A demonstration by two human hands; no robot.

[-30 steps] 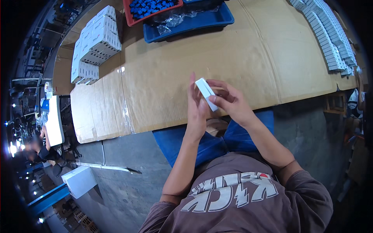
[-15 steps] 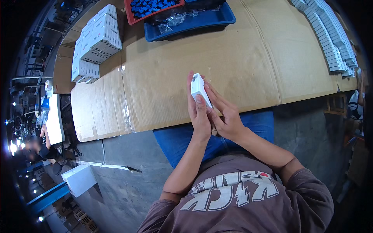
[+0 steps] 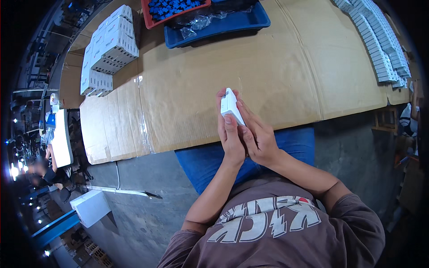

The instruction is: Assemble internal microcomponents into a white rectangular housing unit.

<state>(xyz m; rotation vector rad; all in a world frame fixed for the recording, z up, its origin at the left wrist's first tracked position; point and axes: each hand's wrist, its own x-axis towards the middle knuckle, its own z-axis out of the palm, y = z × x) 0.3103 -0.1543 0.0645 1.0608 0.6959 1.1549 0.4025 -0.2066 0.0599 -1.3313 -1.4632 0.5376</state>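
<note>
Between my two hands is a small white box (image 3: 230, 105), held tilted above the near edge of the cardboard-covered table (image 3: 196, 85). My left hand (image 3: 230, 138) grips it from the left, its thumb on the near end and its fingers reaching behind the far end. My right hand (image 3: 259, 134) presses along the box's right side with fingers stretched up it. Both palms come close together below the box. The undersides of the box and some fingertips are hidden.
Stacked white boxes (image 3: 114, 42) stand at the table's far left, with long rows of white boxes (image 3: 377, 44) at the far right. A blue tray (image 3: 219, 31) holding clear plastic and a red bin (image 3: 147, 15) of small blue pieces sit at the back. A person (image 3: 53, 169) is off left.
The white box and both hands have shifted slightly nearer to me. My left fingers, straight before, now curl over the far end of the box.
</note>
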